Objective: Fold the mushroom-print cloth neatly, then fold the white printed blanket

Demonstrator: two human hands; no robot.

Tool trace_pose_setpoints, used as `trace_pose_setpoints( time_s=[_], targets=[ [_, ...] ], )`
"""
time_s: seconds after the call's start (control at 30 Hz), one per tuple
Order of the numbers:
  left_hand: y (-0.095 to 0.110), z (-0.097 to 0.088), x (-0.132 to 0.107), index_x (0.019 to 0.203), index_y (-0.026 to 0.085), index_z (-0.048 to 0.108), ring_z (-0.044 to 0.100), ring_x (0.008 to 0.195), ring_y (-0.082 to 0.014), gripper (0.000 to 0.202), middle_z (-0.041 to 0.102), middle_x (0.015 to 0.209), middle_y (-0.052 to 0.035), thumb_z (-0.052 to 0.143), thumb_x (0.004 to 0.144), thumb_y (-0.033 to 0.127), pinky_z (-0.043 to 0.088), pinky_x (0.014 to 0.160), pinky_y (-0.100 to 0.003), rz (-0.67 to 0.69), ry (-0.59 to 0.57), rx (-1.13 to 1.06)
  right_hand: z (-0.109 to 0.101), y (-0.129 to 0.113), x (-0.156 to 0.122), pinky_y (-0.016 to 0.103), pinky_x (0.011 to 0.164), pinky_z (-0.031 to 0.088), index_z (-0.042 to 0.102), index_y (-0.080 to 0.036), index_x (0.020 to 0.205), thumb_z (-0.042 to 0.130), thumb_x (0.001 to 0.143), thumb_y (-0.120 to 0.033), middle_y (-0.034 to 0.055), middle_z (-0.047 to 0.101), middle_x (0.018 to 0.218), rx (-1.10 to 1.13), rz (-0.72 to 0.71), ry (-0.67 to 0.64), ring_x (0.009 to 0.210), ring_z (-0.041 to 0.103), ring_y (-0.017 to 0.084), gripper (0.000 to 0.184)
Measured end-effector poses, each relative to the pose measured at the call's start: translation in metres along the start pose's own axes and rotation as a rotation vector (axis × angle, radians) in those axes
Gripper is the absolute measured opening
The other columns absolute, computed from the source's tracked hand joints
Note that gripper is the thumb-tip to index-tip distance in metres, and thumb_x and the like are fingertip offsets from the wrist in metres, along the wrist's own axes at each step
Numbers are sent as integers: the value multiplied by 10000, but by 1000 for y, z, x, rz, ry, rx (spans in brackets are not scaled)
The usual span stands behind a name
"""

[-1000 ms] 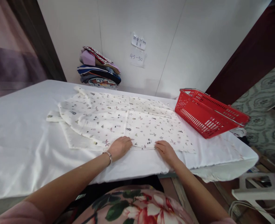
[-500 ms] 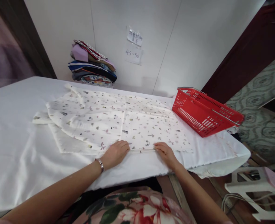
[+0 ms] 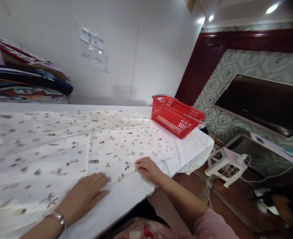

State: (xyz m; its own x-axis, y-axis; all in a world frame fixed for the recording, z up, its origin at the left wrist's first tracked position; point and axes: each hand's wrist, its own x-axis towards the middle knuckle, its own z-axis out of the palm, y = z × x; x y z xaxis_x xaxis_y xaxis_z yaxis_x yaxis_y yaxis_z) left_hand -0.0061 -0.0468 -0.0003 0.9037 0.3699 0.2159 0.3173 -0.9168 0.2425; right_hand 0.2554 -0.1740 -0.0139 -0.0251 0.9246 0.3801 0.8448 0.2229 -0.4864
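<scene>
A white garment (image 3: 69,146) with small printed motifs lies spread flat on a table under a white sheet (image 3: 186,149). My left hand (image 3: 85,194), a bracelet on its wrist, rests flat and open on the garment's near hem. My right hand (image 3: 148,170) is at the same hem further right, with its fingers curled and pinching the fabric edge.
A red plastic basket (image 3: 176,114) stands tilted at the table's far right corner. A stack of folded clothes (image 3: 24,79) sits against the wall at the left. Paper notes (image 3: 93,49) hang on the wall. A white stool (image 3: 226,162) with cables stands on the floor to the right.
The view has swung right and moved closer, so the garment fills the left side. Both hands stay on the near hem; the left hand now lies flatter.
</scene>
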Motion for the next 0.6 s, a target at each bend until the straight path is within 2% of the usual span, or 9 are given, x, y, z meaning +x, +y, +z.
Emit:
trace_pose_setpoints(
  time_s=[0.1,0.17,0.3,0.37,0.47,0.53,0.6],
  targets=[
    [-1,9,7,952,259,627,592,867,-192,288,620,994,-30,405,845,408,451,758,-326,6,-22,-8,-9,6,-3,295,924,382,652,-224,888,519,838,-228,26,623,1071,-23,-38,-35,1028,527,139,142],
    [-2,14,10,891,256,640,600,829,-183,288,625,947,-27,380,857,373,464,740,-323,6,-41,-12,-25,17,-10,299,927,382,660,-225,859,525,823,-223,24,629,1059,-74,47,7,1024,532,146,139],
    [-5,24,12,877,269,651,603,840,-186,272,631,958,-22,401,845,370,476,758,-322,26,15,-11,-78,56,-30,277,851,423,653,-204,910,457,809,-173,37,641,1027,-273,625,212,966,561,154,222],
    [-8,26,11,880,280,654,605,839,-183,264,633,959,-15,412,839,376,480,757,-316,36,31,-12,-105,78,-40,267,782,437,653,-182,910,388,826,-167,52,660,949,-332,784,232,893,585,160,278],
    [-9,26,10,874,286,652,605,821,-173,256,632,935,-6,417,837,382,482,746,-305,41,38,-18,-131,103,-48,235,662,425,672,-162,799,425,824,-218,48,670,754,-374,947,159,743,602,161,254],
    [-8,25,10,875,288,647,603,816,-166,252,628,923,-1,418,837,384,480,744,-296,46,39,-27,-137,113,-47,219,605,401,674,-155,704,496,805,-284,43,656,662,-385,1018,71,669,596,154,241],
    [-7,24,10,875,290,645,600,818,-164,255,626,919,0,414,838,389,477,743,-291,50,40,-35,-135,118,-44,209,579,381,673,-154,672,559,773,-330,42,655,655,-398,1054,-10,654,591,148,233]
  ],
)
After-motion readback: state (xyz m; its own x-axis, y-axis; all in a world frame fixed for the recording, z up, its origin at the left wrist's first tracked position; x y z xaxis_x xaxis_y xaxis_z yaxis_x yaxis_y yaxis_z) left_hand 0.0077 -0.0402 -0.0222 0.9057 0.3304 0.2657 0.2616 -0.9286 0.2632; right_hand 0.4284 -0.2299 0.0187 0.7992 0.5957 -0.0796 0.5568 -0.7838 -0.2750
